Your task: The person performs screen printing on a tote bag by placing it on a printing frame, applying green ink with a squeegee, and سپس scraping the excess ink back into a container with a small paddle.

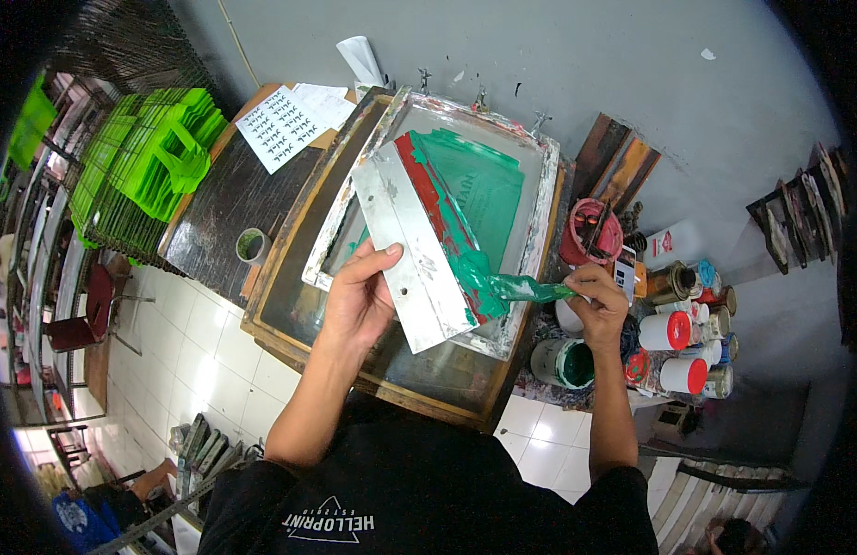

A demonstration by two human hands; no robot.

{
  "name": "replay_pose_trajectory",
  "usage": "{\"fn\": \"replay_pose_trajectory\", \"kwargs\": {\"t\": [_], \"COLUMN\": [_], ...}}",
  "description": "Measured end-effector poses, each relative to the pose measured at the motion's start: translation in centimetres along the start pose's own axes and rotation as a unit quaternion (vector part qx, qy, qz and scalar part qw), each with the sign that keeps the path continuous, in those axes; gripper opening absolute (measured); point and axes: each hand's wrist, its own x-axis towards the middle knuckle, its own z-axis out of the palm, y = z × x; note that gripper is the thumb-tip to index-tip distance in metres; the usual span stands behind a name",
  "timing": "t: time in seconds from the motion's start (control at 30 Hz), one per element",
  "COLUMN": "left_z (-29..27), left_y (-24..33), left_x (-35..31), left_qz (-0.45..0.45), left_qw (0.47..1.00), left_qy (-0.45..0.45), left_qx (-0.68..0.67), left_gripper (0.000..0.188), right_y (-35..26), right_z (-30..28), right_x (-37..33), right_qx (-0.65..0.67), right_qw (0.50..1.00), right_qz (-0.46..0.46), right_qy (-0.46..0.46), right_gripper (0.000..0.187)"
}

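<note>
My left hand (363, 286) grips a wide squeegee (396, 242) by its pale flat holder, the thumb lying on top. Its red blade (423, 187) is smeared with green ink and slants across the screen printing frame (551, 199). Between finger and thumb, my right hand (597, 298) pinches a spatula (530, 289) coated in green ink. The spatula's far end lies against the inky lower part of the blade; its exact shape is hidden by the ink. Green ink (489, 190) covers much of the mesh behind the squeegee.
Right of the frame stand an open ink tub (574, 363), a red bucket (590, 231) with tools and several lidded jars. A small cup (253, 246) and printed sheets (280, 129) lie to the left, near a rack of bright green bags (155, 153). Another person is partly visible lower left.
</note>
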Motion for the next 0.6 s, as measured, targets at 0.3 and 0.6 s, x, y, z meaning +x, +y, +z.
{"fn": "replay_pose_trajectory", "kwargs": {"t": [0.3, 0.6], "left_z": [-0.5, -3.2], "left_y": [1.5, 8.2], "left_x": [0.1, -0.6], "left_qz": [0.062, 0.154], "left_qw": [0.998, 0.98], "left_qy": [0.012, 0.076], "left_qx": [0.01, 0.101], "left_gripper": [0.048, 0.051], "right_y": [-0.2, -3.6], "right_z": [-1.5, 1.6], "right_x": [-1.7, 0.2], "right_qx": [-0.099, -0.189], "right_qw": [0.994, 0.92], "right_qz": [0.041, 0.341], "right_qy": [0.016, 0.041], "right_gripper": [0.032, 0.021]}}
